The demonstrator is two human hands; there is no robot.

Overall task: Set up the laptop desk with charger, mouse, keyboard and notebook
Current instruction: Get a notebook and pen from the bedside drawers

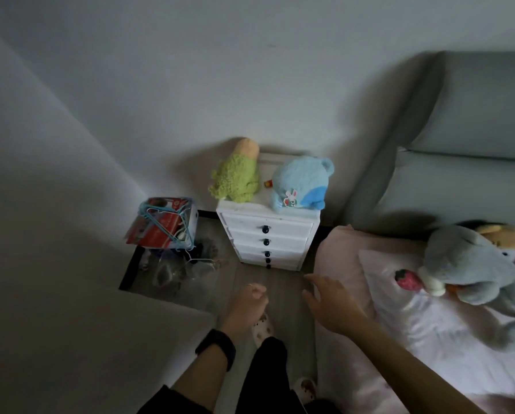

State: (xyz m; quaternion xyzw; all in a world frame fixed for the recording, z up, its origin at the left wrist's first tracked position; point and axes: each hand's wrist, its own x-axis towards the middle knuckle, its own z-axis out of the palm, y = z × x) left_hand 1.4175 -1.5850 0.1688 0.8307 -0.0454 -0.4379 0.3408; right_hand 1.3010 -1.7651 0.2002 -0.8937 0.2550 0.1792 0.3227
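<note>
No laptop, charger, mouse, keyboard or notebook shows in the head view. My left hand [248, 304] is curled into a loose fist over the wooden floor, a ring on one finger and a dark band on the wrist, with nothing in it. My right hand [332, 306] is stretched forward with fingers apart, empty, hovering beside the bed's edge. A white chest of drawers [269, 234] with dark knobs stands just ahead of both hands against the wall.
A green plush toy [238, 180] and a blue plush bear [302, 183] sit on the chest. To its left, a box with hangers [165, 224] rests over floor clutter. A bed [429, 318] with pink sheet, pillow and grey plush [474, 270] fills the right.
</note>
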